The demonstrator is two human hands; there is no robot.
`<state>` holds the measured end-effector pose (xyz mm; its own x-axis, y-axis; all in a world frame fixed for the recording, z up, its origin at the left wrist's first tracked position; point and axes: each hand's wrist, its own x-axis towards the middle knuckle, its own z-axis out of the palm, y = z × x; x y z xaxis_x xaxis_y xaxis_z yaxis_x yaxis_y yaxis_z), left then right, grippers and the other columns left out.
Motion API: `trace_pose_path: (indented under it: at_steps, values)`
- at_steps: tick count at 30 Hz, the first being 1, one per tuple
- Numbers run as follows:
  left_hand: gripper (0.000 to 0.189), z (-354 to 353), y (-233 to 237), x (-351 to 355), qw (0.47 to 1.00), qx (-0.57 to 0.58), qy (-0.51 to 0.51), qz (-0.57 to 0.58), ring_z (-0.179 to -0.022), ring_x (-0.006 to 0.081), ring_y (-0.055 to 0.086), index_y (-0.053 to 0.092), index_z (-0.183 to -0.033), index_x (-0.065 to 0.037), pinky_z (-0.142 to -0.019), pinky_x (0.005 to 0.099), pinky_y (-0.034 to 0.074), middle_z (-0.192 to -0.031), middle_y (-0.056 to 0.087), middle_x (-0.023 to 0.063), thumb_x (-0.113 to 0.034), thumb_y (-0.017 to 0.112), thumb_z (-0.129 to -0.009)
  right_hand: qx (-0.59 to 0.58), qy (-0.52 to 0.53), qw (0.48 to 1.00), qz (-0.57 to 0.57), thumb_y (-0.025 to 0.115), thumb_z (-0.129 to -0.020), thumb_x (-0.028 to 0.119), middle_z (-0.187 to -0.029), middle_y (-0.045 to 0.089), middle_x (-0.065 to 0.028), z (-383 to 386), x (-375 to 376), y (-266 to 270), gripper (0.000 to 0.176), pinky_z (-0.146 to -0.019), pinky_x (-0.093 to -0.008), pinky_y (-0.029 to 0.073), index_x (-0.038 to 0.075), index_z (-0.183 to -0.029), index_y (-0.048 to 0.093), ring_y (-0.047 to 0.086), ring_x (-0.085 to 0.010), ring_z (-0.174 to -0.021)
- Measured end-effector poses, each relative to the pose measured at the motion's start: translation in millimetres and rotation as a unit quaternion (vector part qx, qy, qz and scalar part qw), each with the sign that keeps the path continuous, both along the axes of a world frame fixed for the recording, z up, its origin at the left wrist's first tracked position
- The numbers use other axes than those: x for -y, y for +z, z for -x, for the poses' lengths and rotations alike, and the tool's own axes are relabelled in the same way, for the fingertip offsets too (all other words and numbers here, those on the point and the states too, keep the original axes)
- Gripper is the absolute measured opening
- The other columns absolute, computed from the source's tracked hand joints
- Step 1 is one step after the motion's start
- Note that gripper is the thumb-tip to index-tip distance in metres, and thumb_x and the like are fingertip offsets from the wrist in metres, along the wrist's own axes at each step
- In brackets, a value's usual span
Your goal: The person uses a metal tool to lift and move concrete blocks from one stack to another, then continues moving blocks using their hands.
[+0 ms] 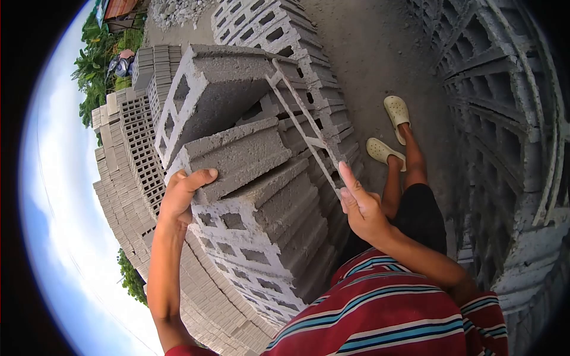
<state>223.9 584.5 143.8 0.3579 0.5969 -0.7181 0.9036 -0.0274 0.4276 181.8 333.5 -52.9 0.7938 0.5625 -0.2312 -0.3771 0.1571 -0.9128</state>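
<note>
My left hand grips the end of a grey concrete hollow block, its thumb over the top edge and its fingers partly hidden behind the end. My right hand is closed on the near end of a narrow ladder-shaped metal frame, index finger stretched along a rail. The frame's far end meets the edge of another hollow block, which sits tilted beyond the first. Under both lies a stack of hollow blocks with pale, holed ends.
More stacked hollow blocks continue at the top. Tall block piles stand at the left, with trees behind. On the right rises another block stack. My feet in cream clogs stand on the dirt ground between stacks.
</note>
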Motion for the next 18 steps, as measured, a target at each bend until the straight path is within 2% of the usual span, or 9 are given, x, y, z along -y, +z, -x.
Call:
trace_pose_path:
  at_steps: [4,7,9,12,14,18]
  values:
    - [0.042,2.0,-3.3,-0.5,1.0,0.021,-0.008,-0.009,-0.079,0.0238,0.061,0.052,-0.104,0.008,-0.07,0.0339,0.052,-0.092,0.061,0.0164,-0.01,0.065,-0.069,-0.017,0.043,0.999,0.024,0.047,-0.087,0.0,-0.079,0.061,-0.0175,-3.8,-1.1,2.8,0.05,-0.059,-0.0227,0.044,0.009,-0.135,0.033,0.052,-0.0138,-0.058]
    - [0.043,1.4,-2.2,-4.2,1.0,0.008,-0.007,0.001,-0.08,0.0236,0.061,0.052,-0.105,0.008,-0.071,0.0339,0.051,-0.093,0.061,0.0159,-0.01,0.066,-0.069,0.045,-0.04,0.998,-0.01,0.047,-0.086,-0.001,-0.091,0.061,-0.0223,-9.2,0.3,14.3,0.051,-0.062,-0.024,0.045,0.007,-0.134,0.033,0.061,-0.0173,-0.068]
    - [0.044,-0.1,1.8,-4.3,1.0,-0.01,0.001,0.003,-0.08,0.0234,0.061,0.051,-0.106,0.008,-0.071,0.0339,0.051,-0.093,0.061,0.016,-0.011,0.066,-0.068,0.082,-0.061,0.995,-0.013,0.048,-0.086,-0.002,-0.097,0.06,-0.0236,-5.8,-5.1,8.3,0.051,-0.065,-0.0251,0.046,0.006,-0.134,0.034,0.063,-0.0208,-0.077]
    - [0.043,-4.7,2.5,-2.1,1.0,-0.013,0.003,0.001,-0.078,0.0238,0.061,0.051,-0.105,0.009,-0.069,0.0342,0.052,-0.092,0.061,0.0163,-0.01,0.065,-0.069,0.02,0.001,1.0,0.019,0.049,-0.084,-0.004,-0.104,0.058,-0.024,-4.7,-6.8,0.0,0.052,-0.07,-0.0265,0.047,0.003,-0.133,0.034,0.064,-0.0256,-0.086]
    - [0.042,-2.1,-1.0,-3.8,1.0,0.01,-0.015,-0.017,-0.076,0.0231,0.061,0.052,-0.102,0.009,-0.068,0.0326,0.052,-0.091,0.061,0.0169,-0.011,0.066,-0.069,0.013,0.006,1.0,0.018,0.049,-0.084,-0.004,-0.108,0.057,-0.0236,-8.9,-7.9,-0.2,0.052,-0.072,-0.0274,0.048,0.002,-0.133,0.034,0.063,-0.0277,-0.089]
    - [0.036,-2.9,2.5,-1.2,1.0,-0.012,0.0,0.007,-0.077,0.0201,0.06,0.056,-0.099,0.007,-0.073,0.0306,0.049,-0.089,0.063,0.0133,-0.012,0.067,-0.07,0.097,-0.078,0.992,-0.031,0.048,-0.085,-0.004,-0.115,0.054,-0.0231,-1.4,-9.8,7.5,0.05,-0.077,-0.0281,0.047,0.001,-0.133,0.033,0.06,-0.0287,-0.096]
